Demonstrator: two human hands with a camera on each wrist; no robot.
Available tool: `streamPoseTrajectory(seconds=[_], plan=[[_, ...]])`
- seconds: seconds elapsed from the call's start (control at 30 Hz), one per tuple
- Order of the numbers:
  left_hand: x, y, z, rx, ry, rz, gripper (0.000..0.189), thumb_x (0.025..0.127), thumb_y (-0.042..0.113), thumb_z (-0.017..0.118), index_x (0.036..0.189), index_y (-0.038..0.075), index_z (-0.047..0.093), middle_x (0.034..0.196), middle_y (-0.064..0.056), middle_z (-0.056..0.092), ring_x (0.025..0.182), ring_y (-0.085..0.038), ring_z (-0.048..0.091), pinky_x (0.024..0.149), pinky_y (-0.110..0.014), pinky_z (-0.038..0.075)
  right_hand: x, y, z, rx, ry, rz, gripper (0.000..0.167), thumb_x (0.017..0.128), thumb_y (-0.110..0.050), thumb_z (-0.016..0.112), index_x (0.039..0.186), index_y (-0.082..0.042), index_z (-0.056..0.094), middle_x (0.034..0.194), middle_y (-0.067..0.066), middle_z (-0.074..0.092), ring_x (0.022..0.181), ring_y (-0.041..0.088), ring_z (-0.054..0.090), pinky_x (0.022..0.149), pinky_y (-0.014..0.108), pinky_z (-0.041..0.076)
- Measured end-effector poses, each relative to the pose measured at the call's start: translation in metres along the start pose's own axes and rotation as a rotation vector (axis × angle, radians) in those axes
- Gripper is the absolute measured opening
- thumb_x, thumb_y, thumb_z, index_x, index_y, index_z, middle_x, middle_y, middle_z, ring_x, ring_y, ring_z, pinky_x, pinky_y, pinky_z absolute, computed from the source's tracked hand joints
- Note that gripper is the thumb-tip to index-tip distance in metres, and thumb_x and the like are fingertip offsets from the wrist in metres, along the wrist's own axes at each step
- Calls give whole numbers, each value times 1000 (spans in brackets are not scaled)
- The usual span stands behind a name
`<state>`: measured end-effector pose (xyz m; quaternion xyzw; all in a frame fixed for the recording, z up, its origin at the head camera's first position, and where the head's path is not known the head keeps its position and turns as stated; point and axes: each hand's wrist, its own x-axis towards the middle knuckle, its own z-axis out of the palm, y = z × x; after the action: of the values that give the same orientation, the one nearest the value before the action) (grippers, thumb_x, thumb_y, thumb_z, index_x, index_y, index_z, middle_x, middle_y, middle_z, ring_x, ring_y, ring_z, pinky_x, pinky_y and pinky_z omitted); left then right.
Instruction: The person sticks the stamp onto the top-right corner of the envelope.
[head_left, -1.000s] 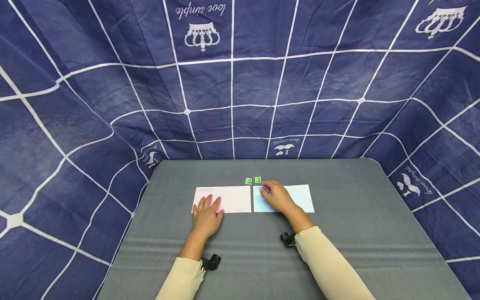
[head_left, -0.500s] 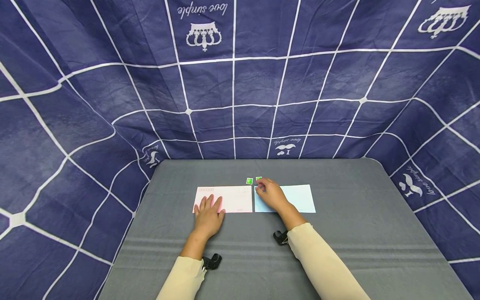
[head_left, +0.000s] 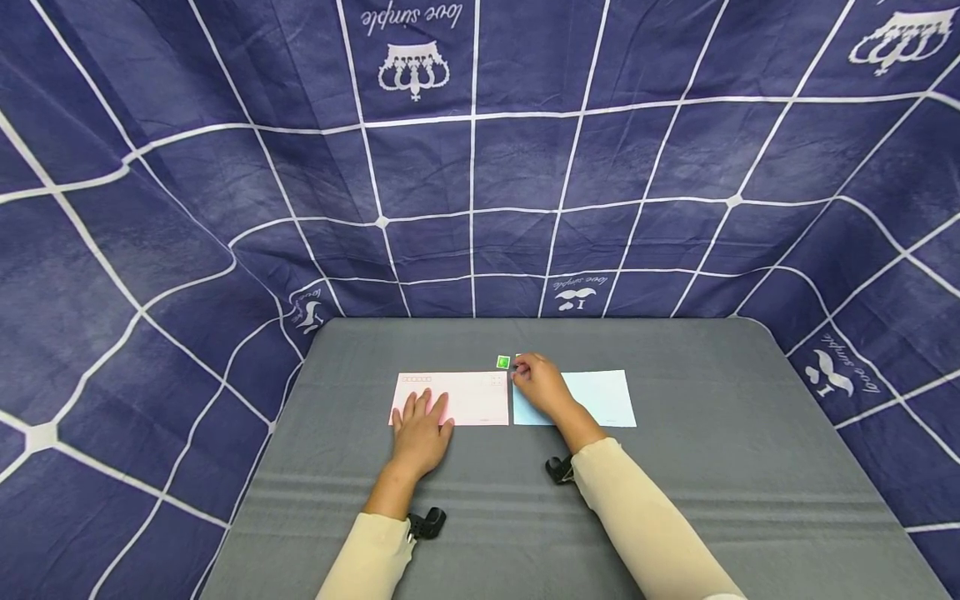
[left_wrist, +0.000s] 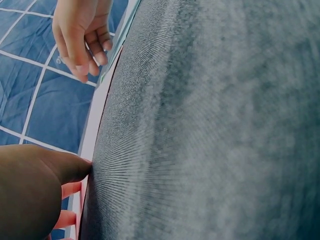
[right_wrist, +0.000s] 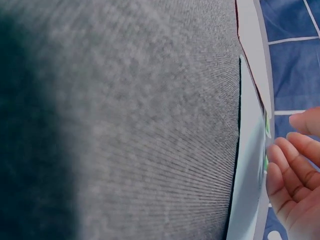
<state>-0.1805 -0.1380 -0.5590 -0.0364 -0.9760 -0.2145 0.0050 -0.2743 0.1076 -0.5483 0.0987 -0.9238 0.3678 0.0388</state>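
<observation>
Head camera view: a person in cream sleeves (head_left: pixel 367 558) works at a gray-covered table (head_left: pixel 750 467), both forearms reaching toward its far edge. The left hand (head_left: pixel 420 437) lies palm down on a pink envelope (head_left: pixel 480 404), its fingers spread apart across the paper's left half. That envelope sits left of the table's middle, its long sides roughly parallel to the far edge, small red boxes printed at its far-left corner.

Just beside it, on the side toward the table's right edge, lies a blue envelope (head_left: pixel 603 398). The right hand (head_left: pixel 545 390) is poised over that envelope's far-left corner, fingers bent; the right wrist view shows a gap between thumb and forefinger. Whether the fingertips touch the surface below cannot be told.

A green stamp (head_left: pixel 503 362), bordered in white, rests between the pink envelope and the table's far edge, near the right hand's fingertips. A second green stamp (right_wrist: pixel 266 163), mostly hidden, shows just beside the fingers in the right wrist view. Navy cloth (head_left: pixel 517 158) with white grid lines rises behind the far edge.
</observation>
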Motion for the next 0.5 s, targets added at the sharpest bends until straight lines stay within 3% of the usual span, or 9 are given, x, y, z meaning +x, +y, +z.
streamPoseTrajectory(seconds=[0.5], plan=[[1, -2, 2, 6, 2, 3, 52, 101, 33, 55, 150, 15, 50, 159, -20, 38, 152, -45, 24, 117, -74, 15, 17, 4, 8, -88, 19, 35, 19, 93, -20, 72, 108, -8, 73, 90, 3, 63, 83, 20, 58, 77, 36, 48]])
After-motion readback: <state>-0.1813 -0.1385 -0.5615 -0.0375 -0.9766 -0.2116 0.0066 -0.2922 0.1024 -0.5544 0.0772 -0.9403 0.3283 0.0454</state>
